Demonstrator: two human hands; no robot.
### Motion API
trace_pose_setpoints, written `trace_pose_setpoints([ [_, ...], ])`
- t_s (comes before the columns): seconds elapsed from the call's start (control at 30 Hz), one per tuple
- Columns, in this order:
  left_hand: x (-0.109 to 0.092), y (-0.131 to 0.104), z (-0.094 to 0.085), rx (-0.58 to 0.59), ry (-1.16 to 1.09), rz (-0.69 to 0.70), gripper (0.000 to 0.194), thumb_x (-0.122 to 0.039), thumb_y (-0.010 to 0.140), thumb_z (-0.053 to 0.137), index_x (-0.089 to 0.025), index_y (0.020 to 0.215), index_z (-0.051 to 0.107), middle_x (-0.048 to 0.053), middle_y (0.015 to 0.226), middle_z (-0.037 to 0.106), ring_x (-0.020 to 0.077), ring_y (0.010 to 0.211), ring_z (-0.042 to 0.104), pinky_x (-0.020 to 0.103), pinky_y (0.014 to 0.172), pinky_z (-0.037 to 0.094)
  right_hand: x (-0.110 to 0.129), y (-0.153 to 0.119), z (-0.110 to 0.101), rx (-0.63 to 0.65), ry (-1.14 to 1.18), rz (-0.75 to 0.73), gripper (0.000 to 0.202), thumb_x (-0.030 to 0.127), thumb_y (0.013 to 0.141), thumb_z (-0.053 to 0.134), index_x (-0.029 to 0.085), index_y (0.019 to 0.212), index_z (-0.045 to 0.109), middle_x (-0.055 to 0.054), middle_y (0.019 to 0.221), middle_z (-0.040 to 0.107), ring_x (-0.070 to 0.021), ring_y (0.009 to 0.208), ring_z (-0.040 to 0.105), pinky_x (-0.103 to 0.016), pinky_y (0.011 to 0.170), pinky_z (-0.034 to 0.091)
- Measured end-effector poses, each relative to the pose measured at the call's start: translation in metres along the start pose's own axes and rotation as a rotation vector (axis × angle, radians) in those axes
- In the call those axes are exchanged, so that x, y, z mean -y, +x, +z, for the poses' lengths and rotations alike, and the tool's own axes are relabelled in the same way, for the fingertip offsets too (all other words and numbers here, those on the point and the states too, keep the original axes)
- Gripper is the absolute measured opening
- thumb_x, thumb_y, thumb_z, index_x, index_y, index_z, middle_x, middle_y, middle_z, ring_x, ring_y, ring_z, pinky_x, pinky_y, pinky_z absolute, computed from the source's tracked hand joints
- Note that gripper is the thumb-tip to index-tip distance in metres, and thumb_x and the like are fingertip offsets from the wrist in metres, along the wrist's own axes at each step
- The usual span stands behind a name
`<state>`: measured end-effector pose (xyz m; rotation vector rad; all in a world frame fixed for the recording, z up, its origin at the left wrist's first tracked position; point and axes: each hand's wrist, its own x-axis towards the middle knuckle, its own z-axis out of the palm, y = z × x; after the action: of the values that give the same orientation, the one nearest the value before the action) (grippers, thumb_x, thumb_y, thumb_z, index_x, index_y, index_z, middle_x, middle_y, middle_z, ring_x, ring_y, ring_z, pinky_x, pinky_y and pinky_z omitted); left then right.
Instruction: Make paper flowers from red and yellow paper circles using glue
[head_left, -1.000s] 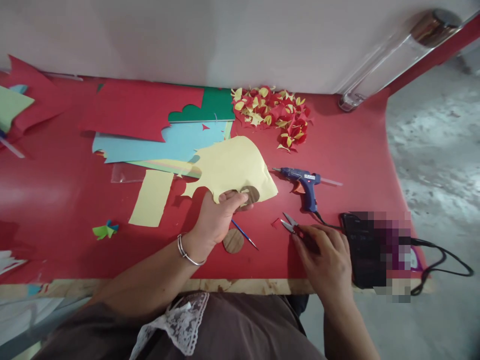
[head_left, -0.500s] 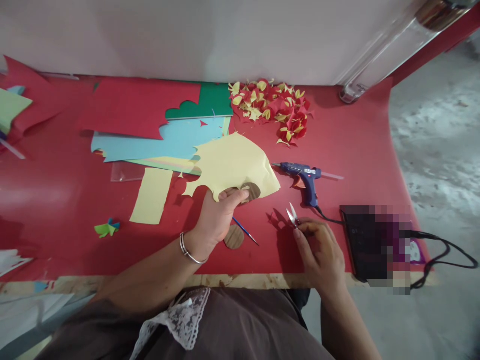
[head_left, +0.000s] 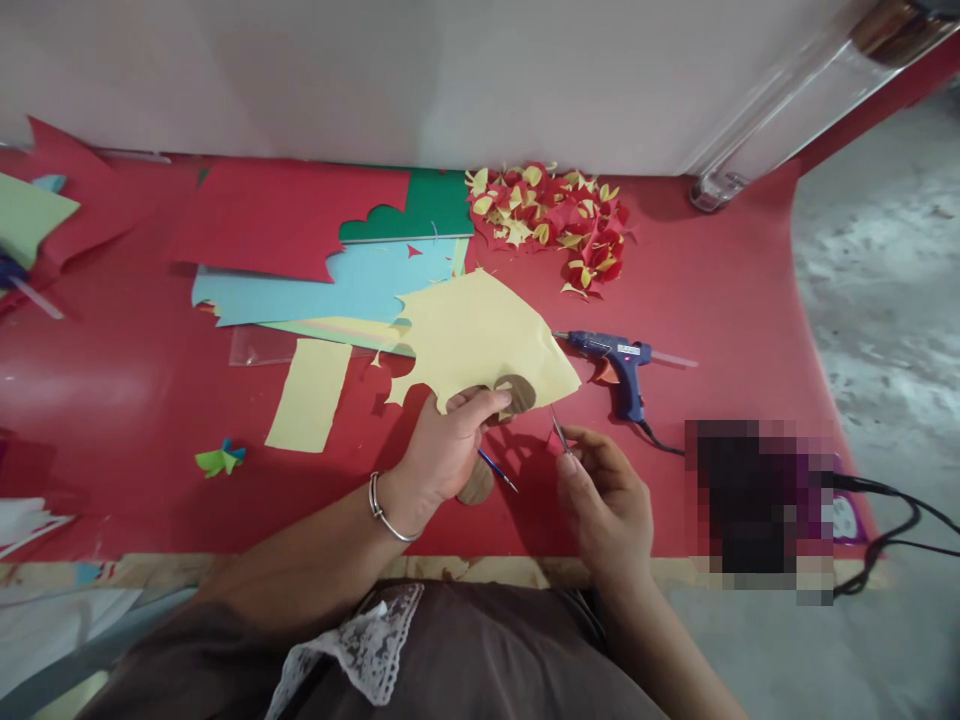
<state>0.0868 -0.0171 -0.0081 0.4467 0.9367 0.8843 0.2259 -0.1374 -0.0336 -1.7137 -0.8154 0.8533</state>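
My left hand (head_left: 457, 440) is closed on a sheet of yellow paper (head_left: 472, 320) with a scalloped left edge. The thumb presses a round brown wood-grain disc (head_left: 519, 392) against the sheet. In my right hand (head_left: 609, 495) is a small pair of scissors (head_left: 559, 432), its tips up close to the sheet's lower edge. A second brown disc (head_left: 475, 486) lies on the red tabletop below my left hand, with a thin blue stick with a pointed tip (head_left: 496, 469) beside it.
A blue glue gun (head_left: 616, 352) lies right of the sheet, its cord running toward a dark, pixelated object (head_left: 750, 500). Red and yellow paper cutouts (head_left: 559, 215) are heaped at the back. Red card (head_left: 285, 215) and blue paper (head_left: 300, 295) lie left of them.
My right hand has moved left with the scissors, bringing them near the sheet's lower edge. The blades have come closer together. My left hand still holds the sheet and disc.
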Motion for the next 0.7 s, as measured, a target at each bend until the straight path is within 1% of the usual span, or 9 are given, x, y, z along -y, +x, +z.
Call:
trace_pose_setpoints([
  [0.1, 0.001, -0.003, 0.003, 0.006, -0.028, -0.031, 0.022, -0.027, 0.06, 0.092, -0.014, 0.065, 0.074, 0.002, 0.069, 0.068, 0.015, 0.076, 0.063, 0.03, 0.079, 0.052, 0.0, 0.0, 0.004, 0.046, 0.106, 0.031, 0.037, 0.054, 0.094, 0.076, 0.022, 0.113, 0.076, 0.003, 0.072, 0.06, -0.0122, 0.056, 0.048, -0.026, 0.052, 0.041],
  [0.27, 0.004, -0.007, 0.006, -0.016, -0.026, -0.024, 0.02, -0.024, 0.062, 0.092, -0.013, 0.07, 0.077, 0.006, 0.078, 0.075, 0.0179, 0.082, 0.069, 0.033, 0.089, 0.055, 0.006, 0.0, 0.011, 0.07, 0.228, 0.072, 0.035, 0.053, 0.094, 0.077, 0.023, 0.112, 0.075, 0.005, 0.069, 0.054, -0.01, 0.054, 0.042, -0.024, 0.047, 0.034],
  [0.33, 0.005, -0.009, 0.007, -0.007, -0.032, -0.017, 0.019, -0.023, 0.063, 0.091, -0.013, 0.071, 0.078, 0.006, 0.081, 0.077, 0.0187, 0.083, 0.071, 0.034, 0.091, 0.055, 0.009, 0.001, 0.013, 0.075, 0.292, 0.095, 0.034, 0.053, 0.093, 0.079, 0.024, 0.11, 0.074, 0.006, 0.068, 0.051, -0.0087, 0.052, 0.039, -0.022, 0.046, 0.031],
  [0.43, 0.007, -0.011, 0.01, 0.013, -0.066, -0.053, 0.019, -0.024, 0.062, 0.092, -0.013, 0.071, 0.079, 0.006, 0.079, 0.076, 0.0176, 0.08, 0.07, 0.033, 0.086, 0.056, 0.013, 0.001, 0.017, 0.068, 0.374, 0.125, 0.035, 0.054, 0.09, 0.083, 0.024, 0.103, 0.071, 0.007, 0.065, 0.046, -0.0074, 0.049, 0.033, -0.021, 0.043, 0.027],
  [0.57, 0.008, -0.013, 0.013, 0.01, -0.115, -0.108, 0.022, -0.025, 0.058, 0.093, -0.012, 0.07, 0.079, 0.005, 0.076, 0.076, 0.0154, 0.077, 0.068, 0.03, 0.082, 0.055, 0.019, 0.002, 0.02, 0.06, 0.463, 0.164, 0.036, 0.054, 0.087, 0.085, 0.024, 0.1, 0.069, 0.008, 0.064, 0.045, -0.0071, 0.05, 0.033, -0.02, 0.043, 0.028],
  [0.7, 0.009, -0.013, 0.014, 0.013, -0.128, -0.098, 0.021, -0.023, 0.058, 0.093, -0.013, 0.065, 0.077, 0.002, 0.071, 0.073, 0.0126, 0.074, 0.064, 0.027, 0.081, 0.053, 0.021, 0.002, 0.022, 0.064, 0.514, 0.193, 0.036, 0.053, 0.087, 0.086, 0.024, 0.099, 0.069, 0.009, 0.062, 0.041, -0.0066, 0.049, 0.029, -0.019, 0.043, 0.026],
])
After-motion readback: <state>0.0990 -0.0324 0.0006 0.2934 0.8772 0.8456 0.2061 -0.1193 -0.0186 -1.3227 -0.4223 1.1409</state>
